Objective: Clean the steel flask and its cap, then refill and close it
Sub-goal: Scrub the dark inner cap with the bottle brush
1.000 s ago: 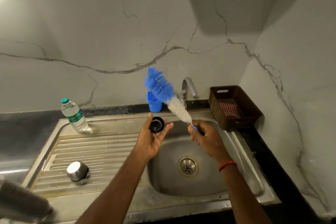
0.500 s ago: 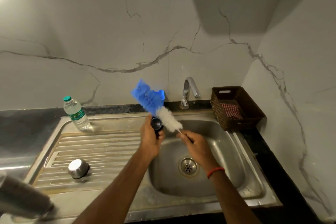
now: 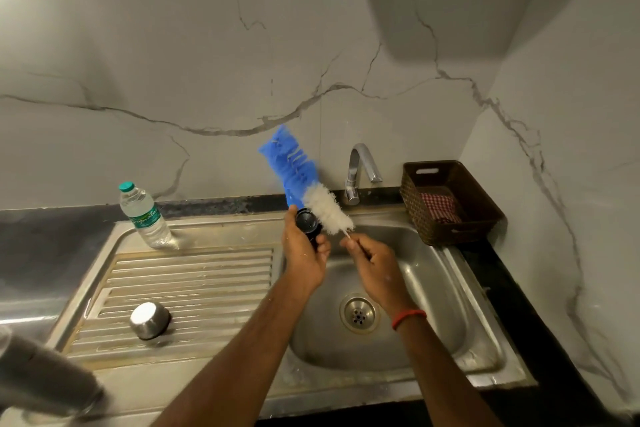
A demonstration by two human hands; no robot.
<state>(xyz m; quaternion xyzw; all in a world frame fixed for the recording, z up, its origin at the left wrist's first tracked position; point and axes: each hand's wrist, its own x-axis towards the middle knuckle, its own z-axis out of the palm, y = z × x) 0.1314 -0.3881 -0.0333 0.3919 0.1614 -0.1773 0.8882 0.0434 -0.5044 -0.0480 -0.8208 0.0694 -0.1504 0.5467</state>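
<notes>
My left hand (image 3: 303,253) grips a small black flask cap (image 3: 307,222) over the sink's left rim, its open side facing me. My right hand (image 3: 372,262) pinches the thin handle of a bottle brush (image 3: 304,184) with white bristles near the handle and blue bristles at the tip. The white bristles lie against the cap's right side. A steel cup-shaped lid (image 3: 149,320) sits upside down on the ribbed drainboard. A blurred grey cylinder (image 3: 41,378), possibly the steel flask, fills the bottom left corner.
The steel sink (image 3: 433,288) with its drain (image 3: 358,314) lies under my hands, a tap (image 3: 360,166) behind it. A plastic water bottle (image 3: 145,218) stands at the drainboard's back left. A brown basket (image 3: 450,201) with a checked cloth sits right of the tap.
The brush has tilted more upright after dipping left, and its white bristles now rub the cap's side. My left hand has closed round the cap, which lay in the open palm.
</notes>
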